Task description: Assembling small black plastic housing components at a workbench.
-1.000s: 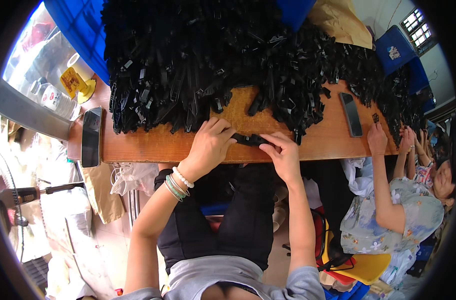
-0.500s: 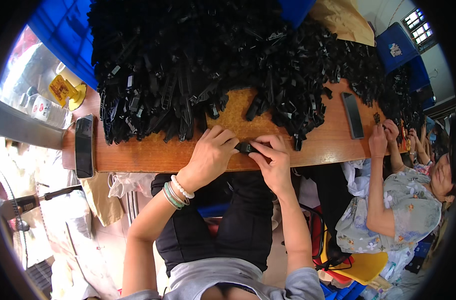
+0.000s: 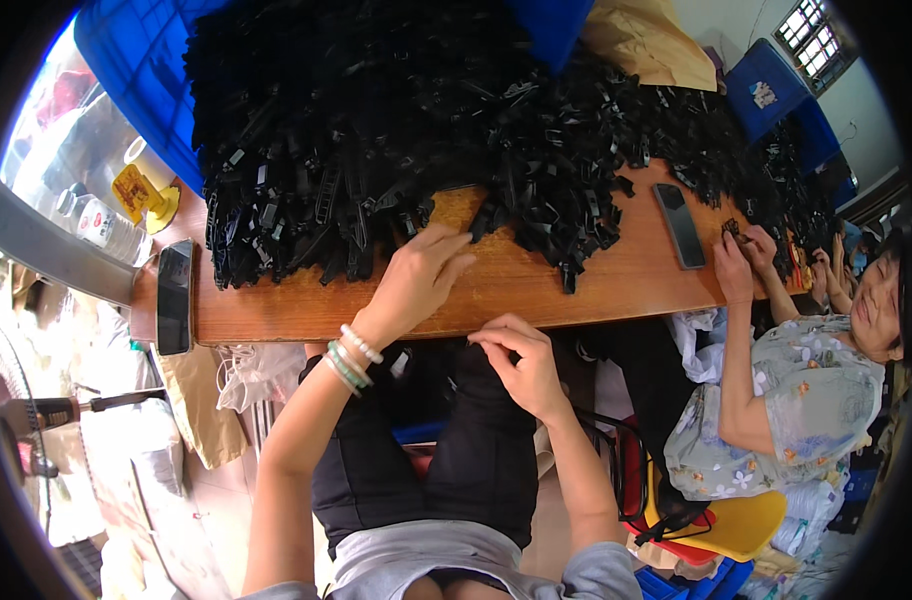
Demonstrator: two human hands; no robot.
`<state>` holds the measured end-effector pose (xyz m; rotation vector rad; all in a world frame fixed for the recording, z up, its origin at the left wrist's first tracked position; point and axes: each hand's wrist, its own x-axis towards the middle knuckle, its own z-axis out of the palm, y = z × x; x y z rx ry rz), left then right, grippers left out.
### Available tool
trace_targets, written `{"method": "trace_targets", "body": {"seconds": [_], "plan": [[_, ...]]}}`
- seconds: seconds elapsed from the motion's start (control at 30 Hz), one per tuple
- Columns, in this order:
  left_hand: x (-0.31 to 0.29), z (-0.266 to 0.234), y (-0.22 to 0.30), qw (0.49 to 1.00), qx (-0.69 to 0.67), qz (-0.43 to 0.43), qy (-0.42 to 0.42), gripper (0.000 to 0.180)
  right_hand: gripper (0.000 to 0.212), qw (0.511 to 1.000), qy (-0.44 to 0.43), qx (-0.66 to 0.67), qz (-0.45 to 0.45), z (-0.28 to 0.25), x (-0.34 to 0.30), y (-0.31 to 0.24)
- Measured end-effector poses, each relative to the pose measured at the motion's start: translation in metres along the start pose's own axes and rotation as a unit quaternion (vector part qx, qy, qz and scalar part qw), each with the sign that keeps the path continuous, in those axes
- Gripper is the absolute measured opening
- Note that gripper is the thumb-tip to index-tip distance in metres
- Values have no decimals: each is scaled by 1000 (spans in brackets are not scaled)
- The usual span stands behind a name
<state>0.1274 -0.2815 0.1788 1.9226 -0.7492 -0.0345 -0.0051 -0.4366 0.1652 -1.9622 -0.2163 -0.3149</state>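
Observation:
A large heap of small black plastic pieces (image 3: 376, 130), some with shiny metal-like parts, covers much of the wooden table (image 3: 356, 308). My left hand (image 3: 416, 280), bracelets at its wrist, reaches over the table toward the heap's near edge. Its fingers are stretched out and nothing shows in them. At the table's front edge, above my lap, is my right hand (image 3: 524, 362), thumb and fingertips drawn together. Whatever they pinch, if anything, is too small and dark to make out. Below my left wrist, a small pale glint (image 3: 401, 362) shows against the dark clothing.
One phone (image 3: 175, 297) lies at the table's left end, another dark phone (image 3: 679, 226) right of the heap. A clear bottle (image 3: 101, 228) and a yellow stand (image 3: 148, 197) are at far left. Blue crates (image 3: 136, 70) border the heap. At right, a person (image 3: 776, 400) handles a small dark piece.
My hands have come apart from the small black piece they held together. The left has moved forward toward the heap; the right has drawn back to the table edge. The view has shifted slightly.

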Motion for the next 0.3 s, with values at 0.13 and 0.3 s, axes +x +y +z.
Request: {"method": "trace_targets", "body": {"seconds": [0.13, 0.3], "plan": [[36, 12, -25, 966, 198, 161, 50, 40, 14, 972, 207, -112, -15, -15, 13, 10], [51, 22, -26, 928, 317, 178, -77, 47, 24, 907, 278, -309, 68, -43, 16, 49]]}}
